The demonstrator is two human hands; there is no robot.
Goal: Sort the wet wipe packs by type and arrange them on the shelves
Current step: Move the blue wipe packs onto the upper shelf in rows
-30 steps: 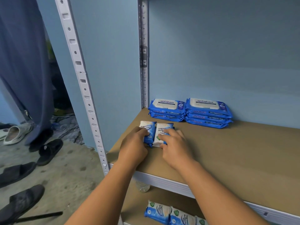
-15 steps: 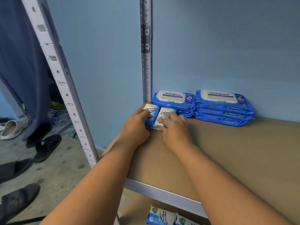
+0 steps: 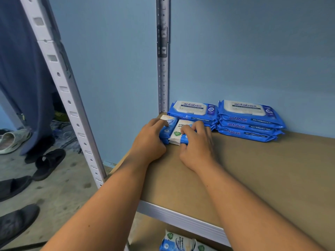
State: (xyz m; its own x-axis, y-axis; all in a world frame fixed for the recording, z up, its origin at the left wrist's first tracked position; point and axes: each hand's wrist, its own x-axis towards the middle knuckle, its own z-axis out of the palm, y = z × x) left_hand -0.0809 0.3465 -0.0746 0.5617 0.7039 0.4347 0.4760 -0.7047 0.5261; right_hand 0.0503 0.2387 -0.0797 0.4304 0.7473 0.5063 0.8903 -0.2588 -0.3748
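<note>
At frame centre, the left hand (image 3: 150,140) is gripping a small blue plastic wipe pack (image 3: 169,125) with curled fingers, and the right hand (image 3: 196,144) is pinching a small white-fronted wipe pack (image 3: 178,133) beside it. Both are lying on the brown shelf board (image 3: 253,169), just before the stacked large blue antabax packs (image 3: 250,120).

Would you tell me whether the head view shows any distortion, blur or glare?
Head view: wide-angle distortion slants the near shelf upright; lighting is soft, with no hard glare on the antabax packs; print on the small packs is slightly soft.
</note>
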